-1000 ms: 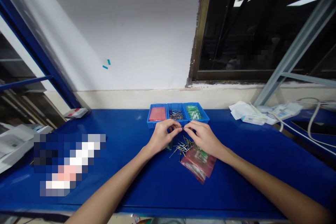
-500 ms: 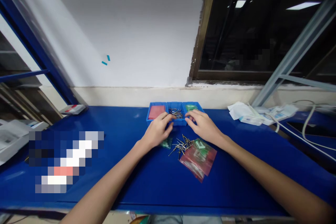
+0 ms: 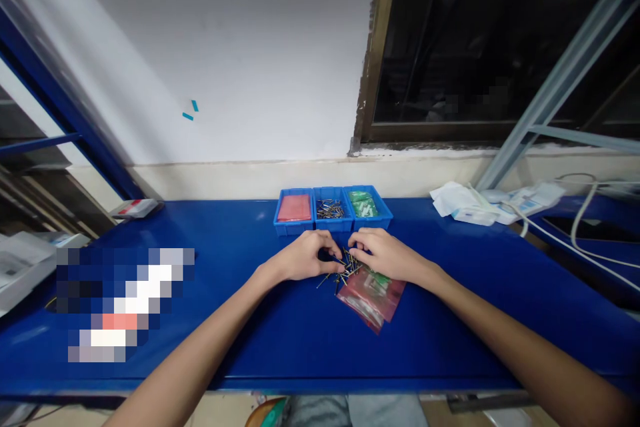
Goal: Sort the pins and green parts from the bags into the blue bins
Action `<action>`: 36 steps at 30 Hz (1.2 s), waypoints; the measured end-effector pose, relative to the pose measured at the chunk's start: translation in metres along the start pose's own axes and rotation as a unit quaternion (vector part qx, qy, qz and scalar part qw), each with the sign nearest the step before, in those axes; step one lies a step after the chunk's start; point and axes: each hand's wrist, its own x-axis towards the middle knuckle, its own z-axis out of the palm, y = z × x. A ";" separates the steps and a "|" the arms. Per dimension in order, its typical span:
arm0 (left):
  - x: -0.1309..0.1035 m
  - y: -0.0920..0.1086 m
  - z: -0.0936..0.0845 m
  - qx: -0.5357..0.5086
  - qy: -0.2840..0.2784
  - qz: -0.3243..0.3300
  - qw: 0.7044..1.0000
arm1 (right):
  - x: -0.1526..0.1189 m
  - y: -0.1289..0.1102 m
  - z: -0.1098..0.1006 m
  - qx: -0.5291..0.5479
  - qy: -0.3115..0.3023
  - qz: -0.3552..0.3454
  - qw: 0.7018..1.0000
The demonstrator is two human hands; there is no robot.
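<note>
A loose pile of metal rivets or screws (image 3: 353, 265) lies on the blue table, with the fingers of both hands at it. My left hand (image 3: 309, 255) reaches its left side, thumb and fingers curved around a few pieces; whether it grips one is too small to tell. From the right, my right hand (image 3: 387, 253) has bent fingers at the pile's upper edge, and its grip is unclear. Red plastic bags (image 3: 373, 300) with some green packets lie just below the right hand. Behind, three blue bins hold red bags (image 3: 295, 207), metal pieces (image 3: 331, 209) and green packets (image 3: 363, 204).
White packets (image 3: 463, 203) and white cables (image 3: 565, 240) lie at the back right of the blue table (image 3: 280, 347). A small box (image 3: 136, 209) sits at the back left, with a white tray (image 3: 35, 273) at the left edge.
Both hands have come back from the bins to the pile of metal pieces. The green packet that lay beneath the left hand is no longer visible.
</note>
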 end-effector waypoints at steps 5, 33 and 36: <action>-0.001 0.000 0.000 0.032 -0.016 0.006 0.999 | 0.001 -0.001 -0.007 0.030 -0.029 -0.002 0.999; 0.000 0.005 0.008 0.116 0.121 0.052 0.984 | 0.006 -0.014 0.003 0.119 0.088 -0.033 0.988; 0.000 0.004 0.009 0.126 0.118 0.043 0.984 | 0.004 -0.016 0.003 0.129 0.091 -0.039 0.987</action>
